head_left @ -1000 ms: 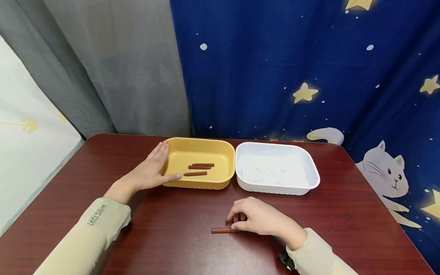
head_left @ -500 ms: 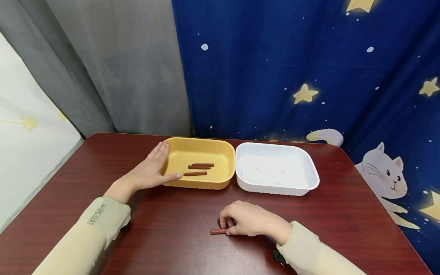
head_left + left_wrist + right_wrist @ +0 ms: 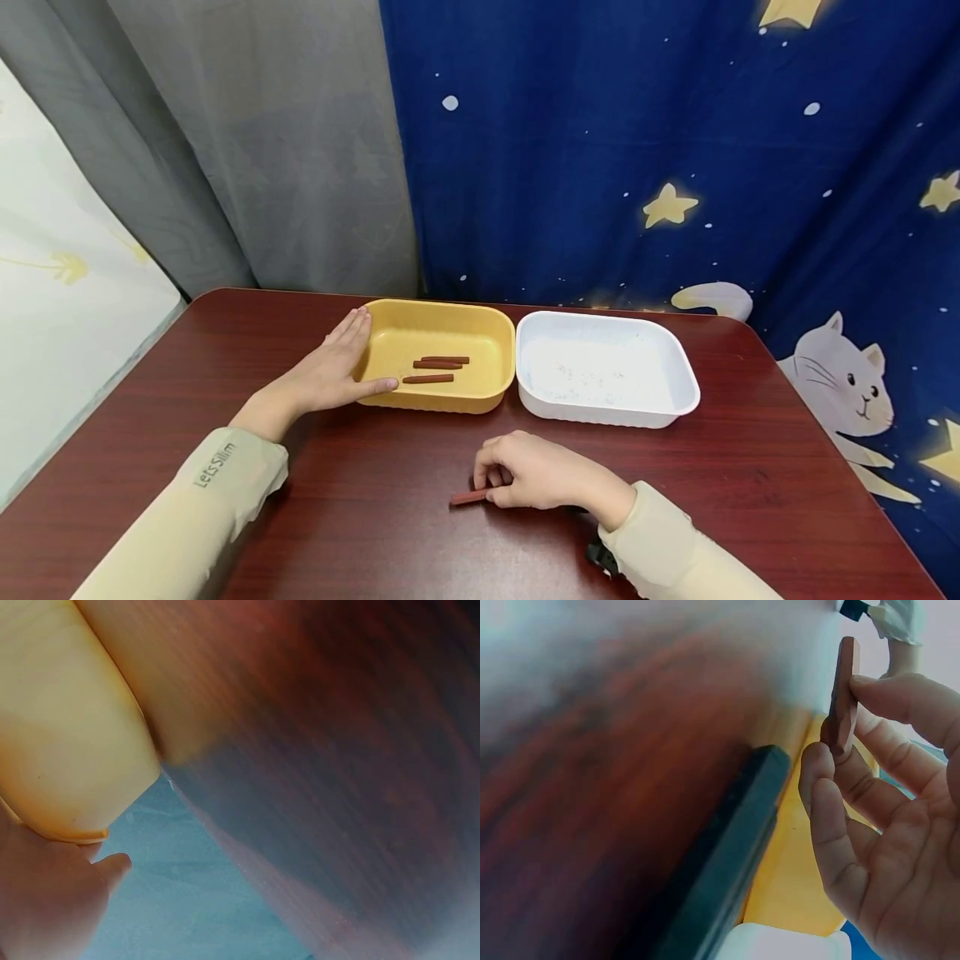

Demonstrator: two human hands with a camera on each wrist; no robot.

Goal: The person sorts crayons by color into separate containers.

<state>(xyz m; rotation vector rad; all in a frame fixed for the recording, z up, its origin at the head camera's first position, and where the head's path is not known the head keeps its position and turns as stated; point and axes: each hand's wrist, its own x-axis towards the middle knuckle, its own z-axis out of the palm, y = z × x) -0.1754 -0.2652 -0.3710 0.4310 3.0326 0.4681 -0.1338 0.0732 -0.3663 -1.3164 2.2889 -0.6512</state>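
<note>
In the head view my right hand (image 3: 536, 475) pinches a reddish-brown, faceted stick (image 3: 468, 497), crayon-like, low over the table. The right wrist view shows the stick (image 3: 844, 694) between thumb and fingertips, the remaining fingers loosely bent. My left hand (image 3: 322, 375) rests against the left end of a yellow plastic tub (image 3: 435, 402), fingers straight along its side and thumb at the front rim. Inside lie several similar brown sticks (image 3: 427, 379), roughly parallel. In the left wrist view, the left hand (image 3: 52, 892) touches the tub's wall (image 3: 82, 742).
A white plastic tub (image 3: 603, 412) with small coloured specks on its bottom stands right beside the yellow one. Both are near the back edge of the dark red wooden table (image 3: 360, 517). Grey and blue star-patterned curtains (image 3: 555, 167) hang behind it.
My right hand has shifted left along the table, then slightly up with the stick, whose left end now tilts. The left hand and both tubs have stayed in place.
</note>
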